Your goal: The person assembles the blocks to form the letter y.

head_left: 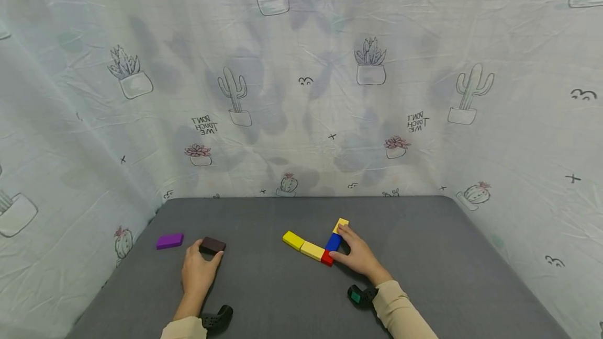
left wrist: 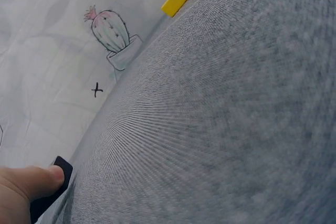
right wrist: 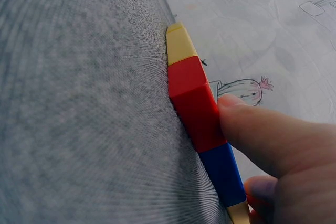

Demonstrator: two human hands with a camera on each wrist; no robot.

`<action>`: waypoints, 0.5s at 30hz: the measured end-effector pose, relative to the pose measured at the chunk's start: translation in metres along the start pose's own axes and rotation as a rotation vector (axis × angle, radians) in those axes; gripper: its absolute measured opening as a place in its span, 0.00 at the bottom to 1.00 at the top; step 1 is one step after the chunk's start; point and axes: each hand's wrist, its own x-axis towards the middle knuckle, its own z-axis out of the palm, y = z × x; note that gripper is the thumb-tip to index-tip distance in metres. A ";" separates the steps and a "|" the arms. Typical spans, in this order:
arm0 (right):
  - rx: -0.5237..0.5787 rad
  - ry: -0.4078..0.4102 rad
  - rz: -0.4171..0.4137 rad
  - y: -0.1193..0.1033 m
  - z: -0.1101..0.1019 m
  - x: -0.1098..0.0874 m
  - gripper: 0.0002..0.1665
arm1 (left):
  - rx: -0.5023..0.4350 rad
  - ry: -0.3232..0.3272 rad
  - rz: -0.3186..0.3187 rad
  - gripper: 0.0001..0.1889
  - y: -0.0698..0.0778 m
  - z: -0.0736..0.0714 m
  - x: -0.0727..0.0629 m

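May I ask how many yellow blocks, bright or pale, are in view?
3: bright yellow block, leftmost; pale yellow block beside the red block; far yellow block, partly behind the right hand.

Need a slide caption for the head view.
Left hand grips a dark brown rectangular block; right hand touches an angled row of coloured rectangular blocks.

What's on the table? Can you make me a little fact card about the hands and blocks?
Left hand: pinches dark brown block
Right hand: touches red block with thumb
Bent row, in order: bright yellow block, pale yellow block, red block, blue block, farthest pale yellow block
Off alone: purple block, left of dark brown block
Table: gray
Backdrop: cactus drawings
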 end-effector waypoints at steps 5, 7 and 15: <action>-0.010 0.002 -0.006 0.000 0.001 0.000 0.47 | 0.005 -0.021 0.028 0.36 0.001 0.001 0.000; -0.012 0.001 -0.006 0.000 0.001 -0.001 0.47 | 0.003 -0.034 0.043 0.36 0.003 0.001 0.000; -0.016 0.011 -0.007 0.000 0.001 -0.001 0.47 | -0.035 -0.160 0.135 0.36 0.009 0.004 0.000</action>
